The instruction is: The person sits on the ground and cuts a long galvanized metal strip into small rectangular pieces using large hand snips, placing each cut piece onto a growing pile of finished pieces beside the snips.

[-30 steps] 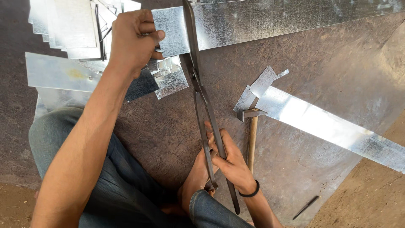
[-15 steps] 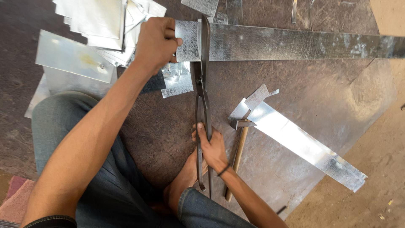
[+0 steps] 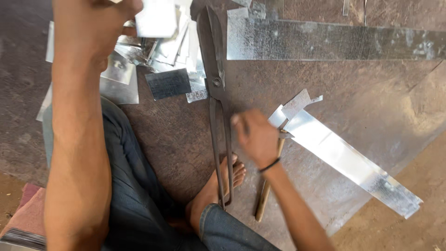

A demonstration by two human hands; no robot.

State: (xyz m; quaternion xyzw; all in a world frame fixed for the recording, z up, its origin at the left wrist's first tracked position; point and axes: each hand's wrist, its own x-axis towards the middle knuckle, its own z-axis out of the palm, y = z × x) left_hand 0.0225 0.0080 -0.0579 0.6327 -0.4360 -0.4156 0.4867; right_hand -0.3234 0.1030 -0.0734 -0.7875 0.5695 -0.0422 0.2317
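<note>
Left hand was up top with its grip closed on a small cut square of sheet metal, right above the pile of offcuts. Right hand was blurry, so I couldn't tell how wide its grip was; it sat just right of the big tin snips lying on the floor, over the hammer handle, touching the shiny metal strip.

long metal strip — top | dark square offcut | red mat (corner only)
</note>
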